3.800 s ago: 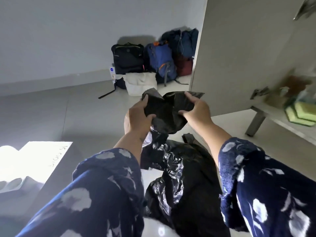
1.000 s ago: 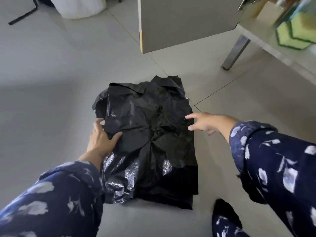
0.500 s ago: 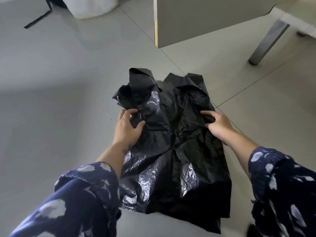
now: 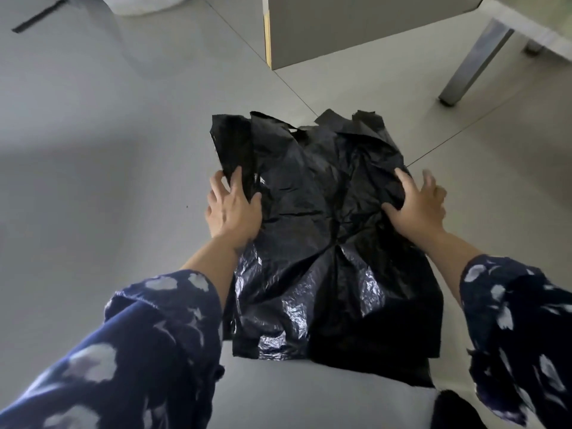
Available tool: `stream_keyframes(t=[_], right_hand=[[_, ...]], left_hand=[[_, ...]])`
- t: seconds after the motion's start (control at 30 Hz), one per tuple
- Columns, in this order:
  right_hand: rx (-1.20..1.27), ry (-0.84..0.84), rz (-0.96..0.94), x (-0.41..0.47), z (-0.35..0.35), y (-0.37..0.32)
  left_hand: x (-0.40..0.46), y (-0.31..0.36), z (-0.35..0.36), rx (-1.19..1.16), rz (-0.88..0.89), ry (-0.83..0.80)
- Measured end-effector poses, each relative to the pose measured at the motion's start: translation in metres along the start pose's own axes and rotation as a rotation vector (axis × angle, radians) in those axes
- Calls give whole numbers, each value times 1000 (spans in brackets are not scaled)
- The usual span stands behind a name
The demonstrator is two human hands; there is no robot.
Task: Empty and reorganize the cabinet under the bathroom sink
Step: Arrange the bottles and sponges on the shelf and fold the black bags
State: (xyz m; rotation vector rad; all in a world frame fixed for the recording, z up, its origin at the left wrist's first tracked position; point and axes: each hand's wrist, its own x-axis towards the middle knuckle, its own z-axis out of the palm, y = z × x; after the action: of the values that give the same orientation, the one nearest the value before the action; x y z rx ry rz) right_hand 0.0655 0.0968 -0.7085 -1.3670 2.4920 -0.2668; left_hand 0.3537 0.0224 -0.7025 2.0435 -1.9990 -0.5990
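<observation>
A black plastic bag [image 4: 322, 243] lies spread flat on the grey tiled floor in front of me, its handles pointing away. My left hand [image 4: 233, 209] rests on the bag's left edge, fingers spread and pressing the plastic down. My right hand [image 4: 416, 202] lies flat on the bag's right edge, fingers apart. Neither hand grips the plastic; both press on it. Dark blue patterned sleeves cover both forearms.
The open cabinet door [image 4: 356, 26] hangs just beyond the bag. A metal leg [image 4: 473, 60] of the sink unit stands at the upper right. A white bag [image 4: 148, 3] and a black strap [image 4: 37, 13] lie at the top left.
The bag went from being held up in both hands to lying on the floor. Its raised left corner has since been pushed flat, and both hands slid outward to its edges.
</observation>
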Motion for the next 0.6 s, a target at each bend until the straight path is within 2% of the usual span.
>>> stream_keyframes(t=[0.1, 0.17, 0.27, 0.4, 0.5, 0.6], right_hand=[[-151, 104, -97, -19, 12, -4], [-212, 95, -190, -30, 22, -6], [-266, -64, -242, -39, 34, -7], [-336, -345, -163, -35, 42, 6], [-341, -385, -87, -31, 39, 17], [-380, -321, -119, -31, 39, 14]], left_hand=[[-17, -2, 17, -14, -106, -45], [-22, -4, 25, -60, -124, -116], [-19, -4, 29, -146, -30, -152], [-12, -5, 22, -223, 45, -84], [-3, -17, 18, -208, -5, -69], [-1, -23, 20, -145, -4, -78]])
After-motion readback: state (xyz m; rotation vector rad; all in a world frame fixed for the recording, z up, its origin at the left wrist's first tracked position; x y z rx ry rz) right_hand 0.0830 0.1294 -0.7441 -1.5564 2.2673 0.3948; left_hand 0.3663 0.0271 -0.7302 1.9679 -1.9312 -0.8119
